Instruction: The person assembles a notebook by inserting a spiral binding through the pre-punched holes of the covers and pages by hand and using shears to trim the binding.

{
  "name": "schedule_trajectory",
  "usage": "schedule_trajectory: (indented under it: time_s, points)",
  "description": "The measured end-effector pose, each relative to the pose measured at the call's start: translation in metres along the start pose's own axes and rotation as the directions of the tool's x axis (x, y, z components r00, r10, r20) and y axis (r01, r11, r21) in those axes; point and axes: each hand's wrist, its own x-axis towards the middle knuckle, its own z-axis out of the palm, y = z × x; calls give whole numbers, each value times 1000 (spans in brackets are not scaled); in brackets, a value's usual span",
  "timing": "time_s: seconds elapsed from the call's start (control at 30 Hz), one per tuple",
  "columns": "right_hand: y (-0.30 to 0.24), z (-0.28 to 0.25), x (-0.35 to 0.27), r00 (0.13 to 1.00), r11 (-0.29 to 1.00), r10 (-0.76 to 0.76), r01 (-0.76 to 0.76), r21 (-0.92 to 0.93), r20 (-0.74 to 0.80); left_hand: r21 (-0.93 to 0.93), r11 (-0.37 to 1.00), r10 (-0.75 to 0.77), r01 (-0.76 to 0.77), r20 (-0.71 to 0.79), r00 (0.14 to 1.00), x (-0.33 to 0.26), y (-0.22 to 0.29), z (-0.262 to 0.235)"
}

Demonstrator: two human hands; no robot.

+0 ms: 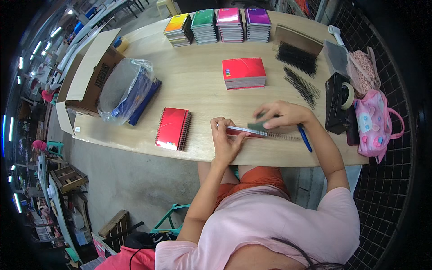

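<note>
My left hand (226,140) grips a thin red notebook (243,131) stood on its edge near the table's front, fingers behind and thumb in front. A dark wire coil (283,136) sticks out to the right from the notebook's bound edge. Above that edge, my right hand (280,115) is closed on a small dark green flat piece (257,127); its fingers are somewhat blurred. Whether the piece touches the coil I cannot tell. A blue pen-like tool (304,138) lies by my right wrist. Left of my hands rests a stack of red spiral notebooks (172,128).
Beyond my hands sits a stack of red booklets (244,73). Several coloured notebook stacks (230,26) line the far edge. Loose black coils (297,58) lie at right, beside a black box (338,103) and pink bag (373,121). A carton (92,72) and plastic-wrapped blue pack (135,96) stand left.
</note>
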Motion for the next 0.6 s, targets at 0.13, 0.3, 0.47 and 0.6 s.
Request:
schedule_trajectory:
  time_s: [0.13, 0.3, 0.47, 0.6]
  points:
    - [3, 9, -4, 964, 990, 122, -135, -40, -235, 8, 1000, 4, -4, 12, 1000, 6, -1, -6]
    - [-10, 12, 7, 890, 908, 160, -303, -290, -427, 19, 1000, 4, -5, 25, 1000, 4, -4, -10]
    - [-5, 26, 8, 952, 1000, 28, -31, -4, -306, 15, 1000, -6, 6, 45, 999, 3, -3, -11]
    - [-1, 29, 0, 912, 991, 85, -36, 127, -401, 28, 999, 22, -23, 36, 999, 5, -2, -11]
